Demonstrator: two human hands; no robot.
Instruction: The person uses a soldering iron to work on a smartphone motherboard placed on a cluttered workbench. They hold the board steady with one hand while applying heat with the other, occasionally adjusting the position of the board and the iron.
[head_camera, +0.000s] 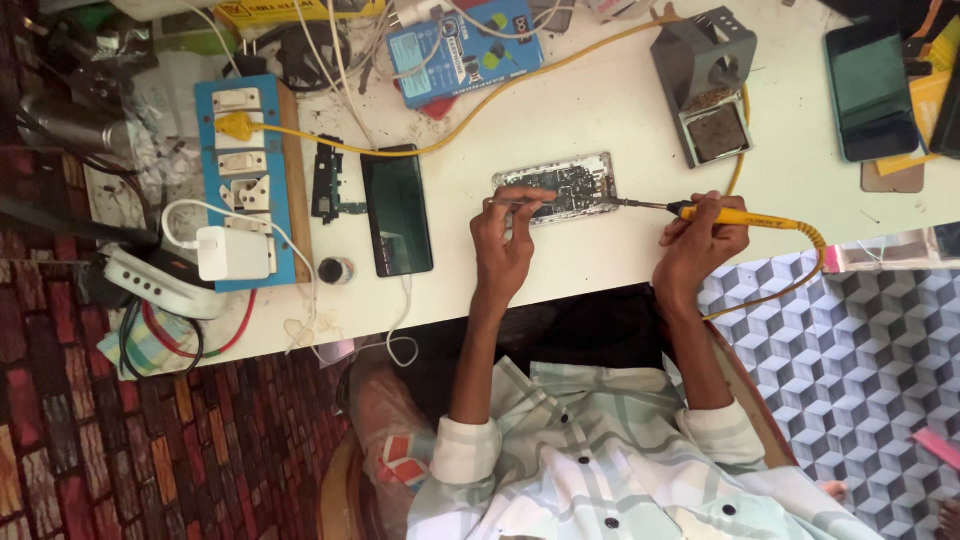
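Note:
An opened phone (565, 187) with its circuit board bare lies on the white table (600, 110). My left hand (503, 245) rests at its near edge, holding thin metal tweezers (520, 201) over the board. In my right hand (700, 243) is a yellow-handled soldering iron (745, 215). Its metal tip (628, 203) reaches the phone's right end. A yellow cable runs from the iron's handle off the table edge and back around.
A black phone (397, 210) and a small dark part (327, 180) lie to the left, by a blue switch board (245, 180) with a white charger (232, 252). A grey iron stand (705, 85) and another phone (870, 90) sit at the right. Cables crowd the far edge.

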